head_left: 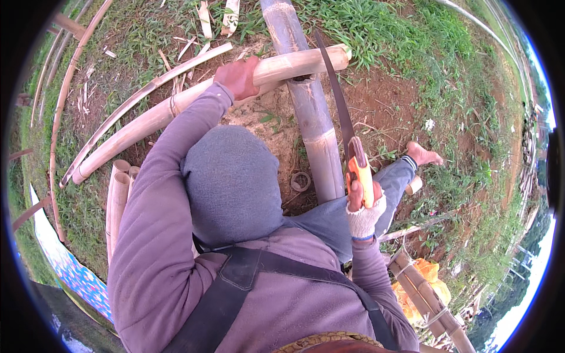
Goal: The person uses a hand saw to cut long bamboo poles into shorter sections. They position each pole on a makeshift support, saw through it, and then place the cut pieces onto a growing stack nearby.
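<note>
Two hands: both closed on something, set well apart on either side of the grey-wrapped head (232, 182).
Left hand (238, 77): bare, fingers wrapped round the pale bamboo pole (176, 106), gripping it near the middle of its length.
Right hand (364, 209): in a knitted fingerless glove, clenched on the orange handle of the pruning saw (344, 126), thumb along the grip.
Saw blade: long, dark, slightly curved, running up and away from the handle, tip near the cut end of the pale pole.
Pale bamboo pole: lying slantwise, laid across the thick grey bamboo trunk (309, 100) and resting on it near its right end.
Grey trunk: stretched on bare reddish earth, running from the top edge down toward the knee.
Foot (424, 156): bare, on the soil, right of the saw.
Split bamboo strips (120, 191): stacked at lower left, beside the purple sleeve.
Bundle of bamboo pieces (426, 300): tied, at lower right, with a yellow bag (426, 272) against it.
</note>
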`<act>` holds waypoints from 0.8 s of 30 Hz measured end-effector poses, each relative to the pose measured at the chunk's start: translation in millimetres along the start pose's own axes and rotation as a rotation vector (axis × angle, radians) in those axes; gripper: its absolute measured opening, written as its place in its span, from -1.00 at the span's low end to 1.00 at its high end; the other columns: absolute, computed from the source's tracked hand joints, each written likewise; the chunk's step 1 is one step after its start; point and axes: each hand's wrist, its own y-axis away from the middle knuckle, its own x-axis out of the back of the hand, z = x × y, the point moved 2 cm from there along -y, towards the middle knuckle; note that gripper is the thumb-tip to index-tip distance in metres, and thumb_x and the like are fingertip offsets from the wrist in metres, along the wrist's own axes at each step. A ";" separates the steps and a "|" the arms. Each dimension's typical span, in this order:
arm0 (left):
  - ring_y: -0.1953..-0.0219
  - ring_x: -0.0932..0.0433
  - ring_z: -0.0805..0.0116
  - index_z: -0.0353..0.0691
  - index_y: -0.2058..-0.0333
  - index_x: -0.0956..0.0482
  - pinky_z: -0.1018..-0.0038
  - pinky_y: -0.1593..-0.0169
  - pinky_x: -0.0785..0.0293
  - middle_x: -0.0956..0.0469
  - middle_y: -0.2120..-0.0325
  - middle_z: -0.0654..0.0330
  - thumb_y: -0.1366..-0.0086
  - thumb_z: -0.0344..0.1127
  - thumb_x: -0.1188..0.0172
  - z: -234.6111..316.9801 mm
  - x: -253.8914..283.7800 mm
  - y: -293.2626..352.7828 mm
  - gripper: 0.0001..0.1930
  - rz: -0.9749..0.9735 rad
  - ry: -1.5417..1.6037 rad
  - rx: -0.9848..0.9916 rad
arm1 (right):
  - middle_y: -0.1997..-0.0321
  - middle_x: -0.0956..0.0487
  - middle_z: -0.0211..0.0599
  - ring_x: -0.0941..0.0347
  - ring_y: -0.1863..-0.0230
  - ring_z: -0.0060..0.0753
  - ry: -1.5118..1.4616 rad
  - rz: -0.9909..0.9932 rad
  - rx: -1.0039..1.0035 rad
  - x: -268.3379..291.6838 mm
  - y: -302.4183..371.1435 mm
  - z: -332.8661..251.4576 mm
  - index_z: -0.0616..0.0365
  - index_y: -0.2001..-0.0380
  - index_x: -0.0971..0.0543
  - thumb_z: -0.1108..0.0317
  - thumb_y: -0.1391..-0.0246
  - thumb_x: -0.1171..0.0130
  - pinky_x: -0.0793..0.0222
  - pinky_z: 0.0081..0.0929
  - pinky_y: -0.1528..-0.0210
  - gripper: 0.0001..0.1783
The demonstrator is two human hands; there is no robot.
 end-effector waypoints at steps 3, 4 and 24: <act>-0.01 -0.77 -0.14 -0.04 -0.23 -0.47 -0.02 -0.10 -0.70 -0.76 0.04 -0.07 -0.19 0.00 -0.49 2.9 -4.9 0.1 -0.32 0.016 0.003 -0.005 | 0.51 -0.63 -0.26 -0.54 0.53 -0.36 -0.033 0.004 -0.040 11.7 23.4 21.8 0.21 0.30 -0.61 0.26 -0.40 -0.35 -0.42 -0.36 0.42 -0.75; -0.01 -0.77 -0.14 -0.04 -0.23 -0.47 -0.01 -0.11 -0.69 -0.76 0.04 -0.07 -0.19 0.00 -0.49 3.5 -3.0 -1.3 -0.32 0.030 -0.001 -0.009 | 0.51 -0.63 -0.24 -0.54 0.52 -0.37 -0.022 0.023 -0.006 3.8 12.5 25.4 0.23 0.29 -0.62 0.23 -0.40 -0.36 -0.41 -0.35 0.42 -0.73; 0.02 -0.78 -0.17 -0.03 -0.22 -0.47 0.00 -0.10 -0.70 -0.76 0.06 -0.07 -0.20 0.04 -0.48 6.4 -5.7 -8.2 -0.33 0.035 -0.011 -0.038 | 0.53 -0.58 -0.37 -0.43 0.57 -0.58 0.026 0.033 0.117 -55.2 -104.8 17.8 0.27 0.32 -0.64 0.12 -0.43 -0.38 -0.32 -0.42 0.51 -0.61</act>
